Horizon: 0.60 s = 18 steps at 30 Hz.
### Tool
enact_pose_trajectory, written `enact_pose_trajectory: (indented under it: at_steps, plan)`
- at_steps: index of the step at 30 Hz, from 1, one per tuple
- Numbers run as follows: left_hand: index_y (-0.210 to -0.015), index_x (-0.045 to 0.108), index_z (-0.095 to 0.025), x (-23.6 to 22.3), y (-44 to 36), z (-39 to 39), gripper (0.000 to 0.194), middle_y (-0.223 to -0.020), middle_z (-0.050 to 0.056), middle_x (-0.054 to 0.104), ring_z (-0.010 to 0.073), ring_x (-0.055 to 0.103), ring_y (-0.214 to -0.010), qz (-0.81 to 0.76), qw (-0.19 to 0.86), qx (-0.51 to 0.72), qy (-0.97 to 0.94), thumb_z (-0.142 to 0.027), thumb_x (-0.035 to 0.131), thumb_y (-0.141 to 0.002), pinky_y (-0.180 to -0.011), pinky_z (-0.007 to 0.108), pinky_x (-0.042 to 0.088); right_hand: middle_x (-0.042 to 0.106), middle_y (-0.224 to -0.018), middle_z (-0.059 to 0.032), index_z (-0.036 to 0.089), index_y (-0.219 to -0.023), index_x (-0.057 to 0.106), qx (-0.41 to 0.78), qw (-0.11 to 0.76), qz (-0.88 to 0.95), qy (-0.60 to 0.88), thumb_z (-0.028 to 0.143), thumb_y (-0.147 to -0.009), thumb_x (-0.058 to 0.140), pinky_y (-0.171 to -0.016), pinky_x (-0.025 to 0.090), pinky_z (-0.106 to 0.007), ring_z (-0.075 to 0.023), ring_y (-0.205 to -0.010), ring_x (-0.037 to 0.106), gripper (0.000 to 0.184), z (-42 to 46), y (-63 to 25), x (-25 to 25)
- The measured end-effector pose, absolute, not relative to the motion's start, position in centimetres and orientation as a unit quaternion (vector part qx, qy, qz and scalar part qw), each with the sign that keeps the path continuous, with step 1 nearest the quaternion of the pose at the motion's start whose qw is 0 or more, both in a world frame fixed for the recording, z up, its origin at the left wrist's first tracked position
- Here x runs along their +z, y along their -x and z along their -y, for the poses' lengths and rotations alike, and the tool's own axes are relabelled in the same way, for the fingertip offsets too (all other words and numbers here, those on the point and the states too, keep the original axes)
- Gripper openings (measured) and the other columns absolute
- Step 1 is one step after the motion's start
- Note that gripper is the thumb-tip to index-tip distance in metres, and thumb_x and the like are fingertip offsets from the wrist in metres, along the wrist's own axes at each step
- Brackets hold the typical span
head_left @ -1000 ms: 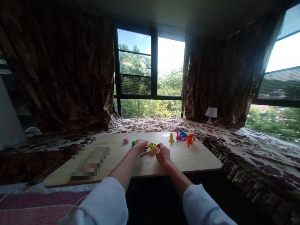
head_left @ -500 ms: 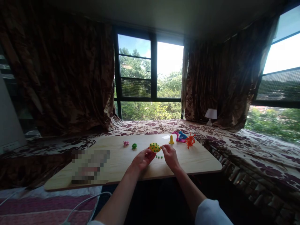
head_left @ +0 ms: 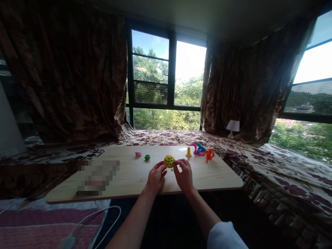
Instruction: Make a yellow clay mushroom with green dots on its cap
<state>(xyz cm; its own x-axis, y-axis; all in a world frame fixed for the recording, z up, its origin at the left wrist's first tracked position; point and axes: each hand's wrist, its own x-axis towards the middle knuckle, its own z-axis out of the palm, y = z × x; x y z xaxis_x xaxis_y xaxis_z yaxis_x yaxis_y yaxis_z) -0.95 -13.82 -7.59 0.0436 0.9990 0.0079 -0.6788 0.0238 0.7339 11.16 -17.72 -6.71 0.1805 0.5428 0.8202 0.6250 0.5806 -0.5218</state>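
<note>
A rounded yellow clay figure [head_left: 169, 161] dotted with green spots is raised just over the table, between my two hands. My left hand [head_left: 156, 176] grips it from the left with thumb and fingers. At its right edge, the thumb and forefinger of my right hand [head_left: 184, 174] are pinched together against it; whether a small bit sits between those fingertips is hidden. A tiny green piece [head_left: 171, 169] shows on the table below the figure. Left of my hands lie a green clay lump [head_left: 147, 157] and a pink clay piece [head_left: 138, 154].
Beyond my right hand stand a yellow cone-like piece [head_left: 188, 152], a blue figure [head_left: 201, 148], a magenta curved figure [head_left: 194, 148] and an orange many-legged figure [head_left: 209, 154]. A blurred-out flat item [head_left: 97, 178] lies on the table's [head_left: 127, 180] left. A white cable [head_left: 103, 208] hangs at front left.
The yellow figure has turned to look rounder, with its spotted face towards me. My right hand has shifted slightly left and now covers most of the small green pieces.
</note>
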Motion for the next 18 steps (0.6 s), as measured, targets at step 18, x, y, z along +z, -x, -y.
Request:
enact_pose_trajectory:
  at_steps: [18]
  plan:
    - [-0.075,0.057,-0.015,-7.44,0.09,14.09,0.017,-0.072,0.004,0.066,0.0152,0.065,-0.07,-0.29,0.673,0.63,-0.256,0.0,0.057,-0.068,-0.078,0.03,0.051,0.058,-0.086,-0.0031,0.021,-0.086,0.059,-0.097,0.57,0.677,0.455,0.02,-0.081,0.053,-0.079,0.036,-0.033,-0.0188,-0.086,0.048,0.008,18.35,-11.02,-6.98]
